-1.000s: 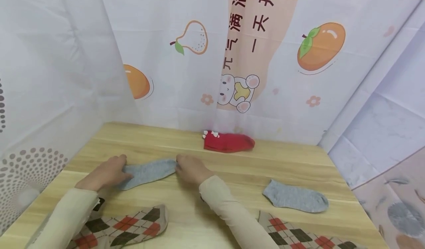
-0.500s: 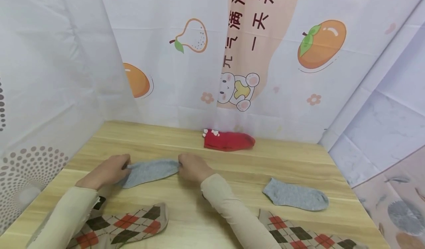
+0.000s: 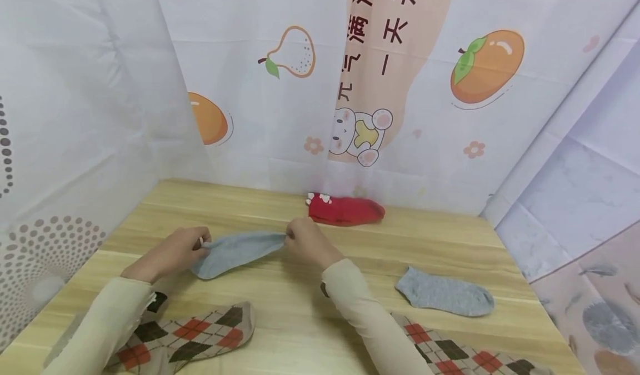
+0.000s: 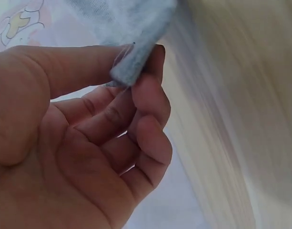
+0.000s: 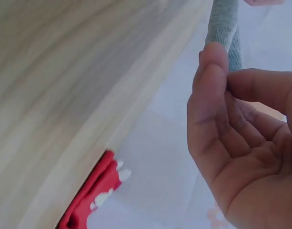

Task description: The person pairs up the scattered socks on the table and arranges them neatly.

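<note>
A blue-grey sock (image 3: 240, 251) is stretched between my two hands, lifted at least partly off the wooden table. My left hand (image 3: 177, 251) pinches its left end; in the left wrist view the thumb and index finger of the left hand (image 4: 93, 114) grip the sock's edge (image 4: 136, 57). At the other end, my right hand (image 3: 310, 243) pinches the sock between thumb and fingers, as the right wrist view also shows with the right hand (image 5: 241, 124) on the narrow grey fabric (image 5: 223, 24). Parts of both ends are hidden by the fingers.
A red sock (image 3: 345, 211) lies at the table's back edge by the curtain (image 3: 240, 114). To the right lies a light grey sock (image 3: 445, 293). Argyle socks lie at the front, one (image 3: 210, 336) beneath the left forearm, another (image 3: 460, 355) beside the right sleeve.
Both hands have moved to the right and slightly away with the blue-grey sock, raising it from the table. The other socks stay where they were.
</note>
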A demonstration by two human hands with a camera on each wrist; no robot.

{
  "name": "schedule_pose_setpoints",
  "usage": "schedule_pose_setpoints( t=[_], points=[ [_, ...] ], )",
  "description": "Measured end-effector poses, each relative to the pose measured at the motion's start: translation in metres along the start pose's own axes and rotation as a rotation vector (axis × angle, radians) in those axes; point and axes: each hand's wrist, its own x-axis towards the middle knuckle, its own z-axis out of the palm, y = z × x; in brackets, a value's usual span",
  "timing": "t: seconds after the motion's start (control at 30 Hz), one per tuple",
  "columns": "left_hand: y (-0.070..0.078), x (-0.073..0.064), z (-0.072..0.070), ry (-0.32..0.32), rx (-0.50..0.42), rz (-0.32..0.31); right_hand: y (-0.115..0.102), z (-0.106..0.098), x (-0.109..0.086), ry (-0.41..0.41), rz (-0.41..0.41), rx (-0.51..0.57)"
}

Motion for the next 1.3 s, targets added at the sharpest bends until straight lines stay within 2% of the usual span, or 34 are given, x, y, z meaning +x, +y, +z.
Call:
schedule_pose_setpoints(
  t=[0.2,0.47,0.9,1.07,1.3],
  points=[
    [0.012,0.002,0.002,0.006,-0.041,0.029,0.007,-0.014,-0.017,0.026,0.023,-0.009],
    [0.031,0.006,0.003,0.039,0.004,0.095,0.019,-0.020,-0.043,0.131,0.067,-0.056],
    [0.057,0.008,-0.002,0.005,-0.028,0.135,0.029,-0.037,-0.076,0.093,0.120,-0.076],
    [0.068,0.009,0.003,-0.007,-0.036,0.163,0.031,-0.045,-0.087,0.075,0.134,-0.083],
    [0.080,0.009,0.012,-0.008,-0.015,0.195,0.038,-0.049,-0.103,0.090,0.123,-0.125]
  ],
)
